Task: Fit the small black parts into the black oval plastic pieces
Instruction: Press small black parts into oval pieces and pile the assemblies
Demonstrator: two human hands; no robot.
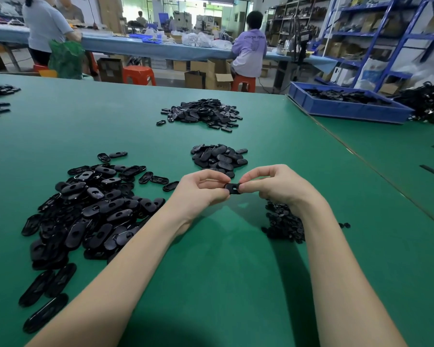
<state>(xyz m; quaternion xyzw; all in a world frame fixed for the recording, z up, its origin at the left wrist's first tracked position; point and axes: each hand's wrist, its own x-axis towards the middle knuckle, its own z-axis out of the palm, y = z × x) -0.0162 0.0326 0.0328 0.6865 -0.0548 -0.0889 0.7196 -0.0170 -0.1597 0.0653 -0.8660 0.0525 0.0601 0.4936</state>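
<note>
Both hands meet above the green table and hold one black oval plastic piece between them. My left hand pinches its left end and my right hand pinches its right end. A small opening shows in the piece's face. A big heap of black oval pieces lies to the left. A heap of small black parts lies under my right wrist, partly hidden by the forearm. Whether a small part sits in the held piece I cannot tell.
Two more heaps of oval pieces lie ahead, one near and one farther. A blue bin of black parts stands at the back right on the adjoining table. People work at a far bench, beside shelving.
</note>
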